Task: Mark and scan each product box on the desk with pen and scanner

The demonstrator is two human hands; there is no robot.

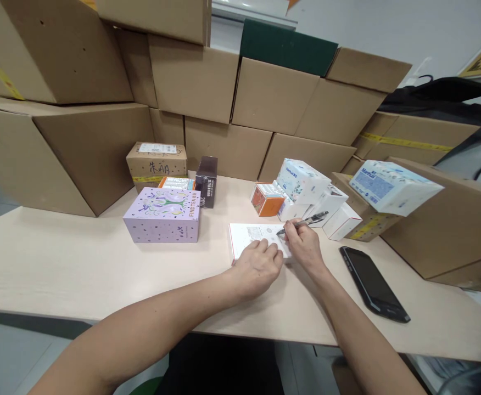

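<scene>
A flat white box (242, 236) with thin red edges and small grey print on top lies on the table in front of me. My left hand (259, 266) is closed over its near edge, fingers curled, and the thumb is hidden. Between the fingers of my right hand (304, 244) is a pen (312, 218), dark and partly clear, its tip at the top face of the white box. An orange box (267, 199) stands just behind. To the left sits a purple tea box (162, 216) with a tree drawing.
Tissue packs (302, 181) and small white boxes (341, 221) stand behind my right hand. A black handheld device (374, 282) lies at the right. A dark brown box (206, 182) and a small carton (157, 163) are at the back left. Stacked cardboard boxes (273, 93) wall the table (79, 269).
</scene>
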